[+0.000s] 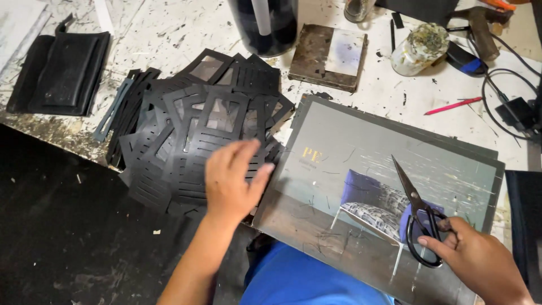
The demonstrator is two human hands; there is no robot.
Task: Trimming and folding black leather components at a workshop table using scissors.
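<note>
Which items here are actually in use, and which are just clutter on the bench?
In use:
- left hand resting on the pile of black cut-out pieces
- right hand holding black scissors
- large printed board under the scissors

Lying about:
- black pouch
- square metal block
- glass jar
- pink pencil
- black cables

Pink pencil [453, 105], metal block [328, 56], jar [419, 49]

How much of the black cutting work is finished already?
Plenty looks done: a big pile of black cut-out pieces with windows and slits lies fanned on the speckled worktable. Right now the left hand rests on that pile, and the right hand holds black scissors, blades closed, over a large printed board. No uncut sheet shows, so what's left is unclear.
</note>
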